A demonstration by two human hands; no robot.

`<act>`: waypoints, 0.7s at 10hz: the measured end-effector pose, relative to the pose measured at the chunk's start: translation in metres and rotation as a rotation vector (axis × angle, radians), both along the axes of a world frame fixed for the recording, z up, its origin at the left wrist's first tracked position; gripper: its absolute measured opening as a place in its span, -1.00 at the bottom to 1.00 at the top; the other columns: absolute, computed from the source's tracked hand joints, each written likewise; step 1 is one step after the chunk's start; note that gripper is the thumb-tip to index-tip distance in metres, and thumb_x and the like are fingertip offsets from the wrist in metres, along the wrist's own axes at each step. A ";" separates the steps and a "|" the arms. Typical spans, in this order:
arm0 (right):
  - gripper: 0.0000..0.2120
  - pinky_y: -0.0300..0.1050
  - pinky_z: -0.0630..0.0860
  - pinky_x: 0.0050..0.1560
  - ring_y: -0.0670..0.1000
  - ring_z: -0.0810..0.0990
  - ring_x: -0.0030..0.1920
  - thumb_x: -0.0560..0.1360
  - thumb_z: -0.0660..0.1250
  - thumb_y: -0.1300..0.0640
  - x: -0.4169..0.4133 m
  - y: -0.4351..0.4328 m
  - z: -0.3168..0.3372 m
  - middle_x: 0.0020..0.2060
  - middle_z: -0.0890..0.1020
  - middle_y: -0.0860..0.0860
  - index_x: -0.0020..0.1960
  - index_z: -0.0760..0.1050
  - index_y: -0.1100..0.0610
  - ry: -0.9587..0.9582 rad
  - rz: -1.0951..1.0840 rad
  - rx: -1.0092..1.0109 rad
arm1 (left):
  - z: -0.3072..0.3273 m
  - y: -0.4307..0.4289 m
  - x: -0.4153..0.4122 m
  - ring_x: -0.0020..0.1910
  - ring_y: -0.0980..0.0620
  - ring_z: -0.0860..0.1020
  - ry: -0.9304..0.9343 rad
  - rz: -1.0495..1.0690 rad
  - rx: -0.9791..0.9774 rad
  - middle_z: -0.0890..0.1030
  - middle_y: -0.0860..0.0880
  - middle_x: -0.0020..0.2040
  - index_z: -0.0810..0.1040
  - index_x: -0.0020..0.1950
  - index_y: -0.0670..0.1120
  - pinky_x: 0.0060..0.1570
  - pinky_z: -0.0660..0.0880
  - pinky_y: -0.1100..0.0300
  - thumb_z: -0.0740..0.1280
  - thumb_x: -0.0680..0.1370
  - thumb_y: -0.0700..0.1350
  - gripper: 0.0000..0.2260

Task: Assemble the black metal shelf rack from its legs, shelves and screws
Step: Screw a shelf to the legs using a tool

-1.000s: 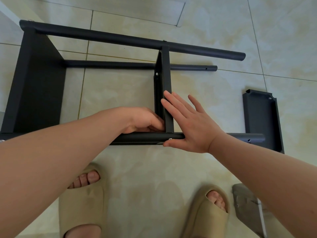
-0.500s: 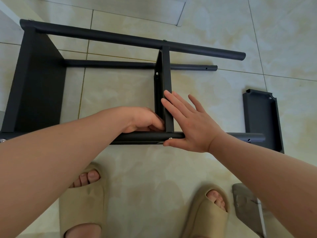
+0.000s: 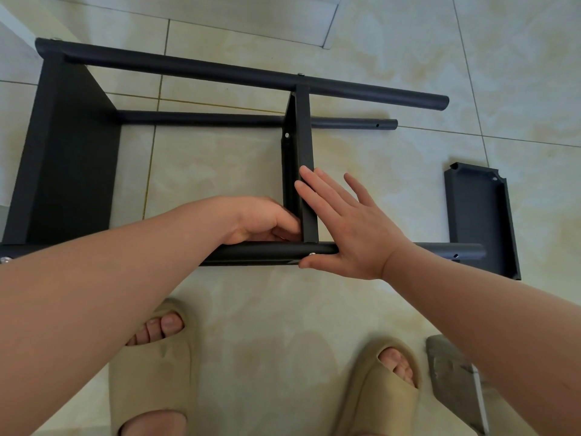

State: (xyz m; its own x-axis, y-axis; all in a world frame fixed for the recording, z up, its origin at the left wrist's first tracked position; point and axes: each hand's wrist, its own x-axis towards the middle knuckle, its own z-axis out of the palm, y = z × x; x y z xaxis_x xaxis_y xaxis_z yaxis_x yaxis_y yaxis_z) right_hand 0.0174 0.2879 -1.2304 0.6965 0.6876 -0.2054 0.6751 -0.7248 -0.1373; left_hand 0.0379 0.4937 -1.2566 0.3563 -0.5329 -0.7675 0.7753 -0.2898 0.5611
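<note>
Our black rack (image 3: 220,72) lies on its side on the tiled floor (image 3: 408,42), unmoved from a moment ago. A loose shelf (image 3: 478,215) lies to its right. Our right hand (image 3: 352,228) stays flat, fingers straight, against the middle shelf (image 3: 303,136). Our left hand (image 3: 261,220) curls where that shelf meets the near leg (image 3: 261,251) — we cannot tell what it grips.

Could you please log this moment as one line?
right hand flat against middle shelf; left hand curled at shelf-leg joint; spare shelf on floor

No visible change since earlier.
</note>
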 end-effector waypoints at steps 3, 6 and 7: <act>0.01 0.24 -0.06 0.59 0.03 -0.12 0.64 0.47 0.01 -0.54 0.000 0.000 0.001 0.65 -0.11 0.00 0.66 -0.09 0.10 0.001 -0.002 -0.007 | -0.002 0.000 0.002 -0.20 -0.07 0.68 -0.029 -0.046 0.045 0.71 -0.18 -0.15 0.67 -0.06 -0.17 -0.06 0.60 0.10 0.31 0.54 -0.31 -0.86; 0.01 0.24 -0.06 0.59 0.03 -0.12 0.64 0.47 0.02 -0.54 0.000 0.000 0.001 0.65 -0.11 0.01 0.66 -0.09 0.10 0.003 -0.001 -0.004 | -0.003 -0.001 0.001 -0.18 -0.09 0.69 -0.028 0.004 -0.016 0.71 -0.19 -0.14 0.69 -0.14 -0.15 -0.12 0.63 0.11 0.31 0.53 -0.33 -0.82; 0.01 0.24 -0.06 0.59 0.04 -0.12 0.64 0.47 0.02 -0.54 0.000 0.000 0.001 0.65 -0.11 0.01 0.66 -0.09 0.10 0.005 -0.002 -0.002 | -0.002 0.000 0.001 -0.14 -0.08 0.71 -0.053 -0.023 0.036 0.72 -0.19 -0.10 0.67 -0.02 -0.18 -0.07 0.61 0.08 0.37 0.52 -0.29 -0.89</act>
State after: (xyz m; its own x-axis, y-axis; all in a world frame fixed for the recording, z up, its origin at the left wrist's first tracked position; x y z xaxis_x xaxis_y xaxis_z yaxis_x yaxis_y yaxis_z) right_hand 0.0174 0.2879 -1.2295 0.6967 0.6857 -0.2107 0.6729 -0.7265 -0.1392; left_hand 0.0393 0.4937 -1.2587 0.3850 -0.5135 -0.7669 0.7379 -0.3279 0.5900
